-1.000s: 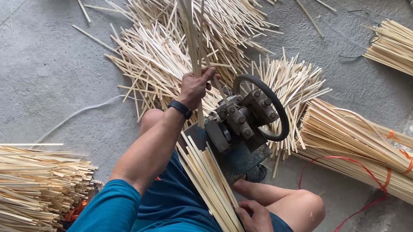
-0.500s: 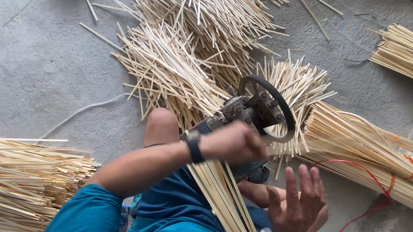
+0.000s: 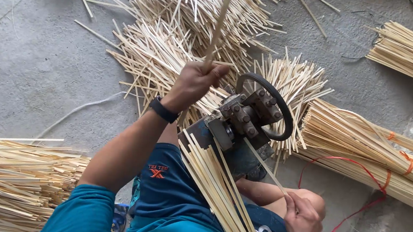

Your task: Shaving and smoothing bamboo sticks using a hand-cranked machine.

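A thin strip (image 3: pixel 219 24) is rising from the left hand (image 3: pixel 195 82), whose fingers are clamped on it. Right hand (image 3: pixel 302 226) fingers are pinching another strip (image 3: pixel 267 170) leading into the machine (image 3: pixel 246 120) between them. Stick piles (image 3: pixel 189 33) are lying beyond.

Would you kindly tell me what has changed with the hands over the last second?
The left hand swung toward the machine, then back up, gripping a thin strip. The right hand, spread open half a second ago, now pinches a strip at the machine. The lap bundle and floor piles stayed put.
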